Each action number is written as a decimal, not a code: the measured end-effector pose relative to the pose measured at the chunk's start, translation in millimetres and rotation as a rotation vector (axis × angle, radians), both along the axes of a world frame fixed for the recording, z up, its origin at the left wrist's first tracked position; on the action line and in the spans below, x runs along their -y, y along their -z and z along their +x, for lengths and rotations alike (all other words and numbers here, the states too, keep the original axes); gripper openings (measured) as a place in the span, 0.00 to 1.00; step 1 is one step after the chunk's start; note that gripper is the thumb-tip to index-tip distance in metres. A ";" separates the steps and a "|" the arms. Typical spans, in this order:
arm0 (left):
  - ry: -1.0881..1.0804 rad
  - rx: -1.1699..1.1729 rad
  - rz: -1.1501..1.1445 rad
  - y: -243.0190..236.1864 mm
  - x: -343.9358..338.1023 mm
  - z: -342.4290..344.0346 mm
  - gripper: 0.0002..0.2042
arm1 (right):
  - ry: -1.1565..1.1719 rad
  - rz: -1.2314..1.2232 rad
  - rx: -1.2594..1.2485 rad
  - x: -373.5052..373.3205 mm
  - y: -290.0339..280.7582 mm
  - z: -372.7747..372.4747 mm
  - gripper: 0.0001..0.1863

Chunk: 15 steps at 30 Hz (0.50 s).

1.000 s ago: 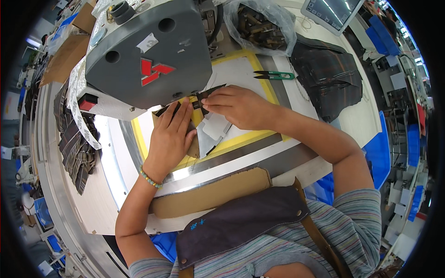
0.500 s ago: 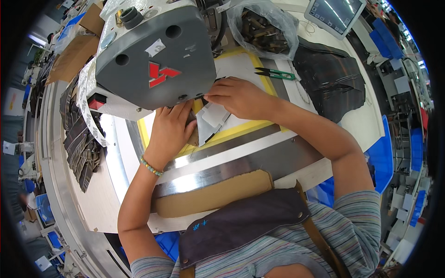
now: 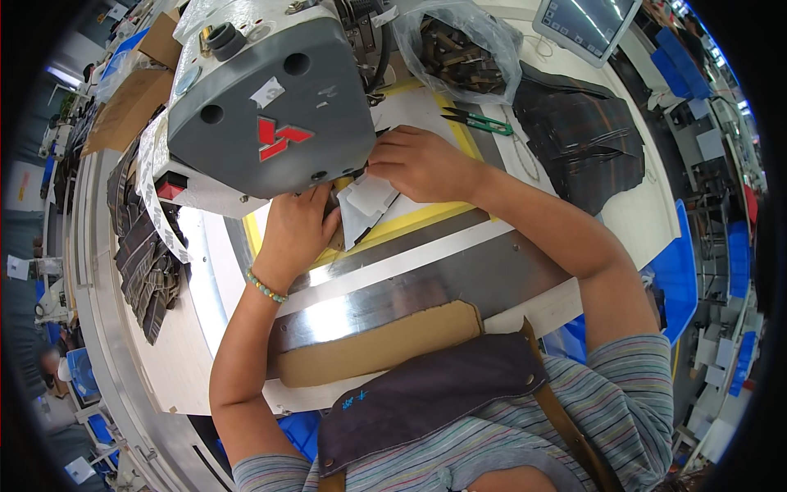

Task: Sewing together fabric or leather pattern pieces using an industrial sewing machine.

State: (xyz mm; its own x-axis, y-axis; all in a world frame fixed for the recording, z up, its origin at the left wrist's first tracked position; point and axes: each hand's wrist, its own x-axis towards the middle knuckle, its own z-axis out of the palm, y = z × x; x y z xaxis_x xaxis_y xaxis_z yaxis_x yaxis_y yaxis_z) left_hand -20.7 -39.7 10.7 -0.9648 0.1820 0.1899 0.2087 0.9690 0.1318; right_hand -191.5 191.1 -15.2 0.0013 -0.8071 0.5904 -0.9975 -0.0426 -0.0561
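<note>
Under the grey head of a large sewing machine (image 3: 270,107) lies a small white piece with dark edges (image 3: 367,201), on a white work plate framed in yellow tape (image 3: 418,217). My left hand (image 3: 297,223) rests flat at its left side, thumb apart from the fingers and close to the piece. The left fingertips are partly covered by the machine head. On the far right side of the piece, my right hand (image 3: 425,164) has its fingers bent and drawn together at the edge. What they pinch is hidden.
Green-handled thread snips (image 3: 484,123) lie right of the plate, before a clear bag of brown strips (image 3: 463,53). Folded dark plaid fabric (image 3: 578,135) sits at the right, more plaid pieces (image 3: 147,262) at the left. A tan padded strip (image 3: 381,343) lies along the near edge.
The view has shifted slightly, so the machine appears a little further left. My left fingers are drawn in somewhat; my right hand is slightly further right from the machine head.
</note>
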 end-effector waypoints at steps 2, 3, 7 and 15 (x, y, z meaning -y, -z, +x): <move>0.006 -0.028 -0.001 0.2 -0.5 0.3 0.25 | 0.023 0.003 -0.019 0.9 -2.5 1.0 0.11; 0.005 -0.029 0.000 1.4 -1.0 1.3 0.25 | 0.021 0.004 -0.019 0.6 -2.9 2.4 0.11; -0.023 -0.013 -0.015 2.0 -3.9 3.9 0.27 | -0.023 0.047 -0.006 0.8 -5.9 5.5 0.16; 0.036 0.009 0.033 2.5 -4.5 18.1 0.33 | 0.066 0.160 -0.089 -3.6 -4.1 30.2 0.17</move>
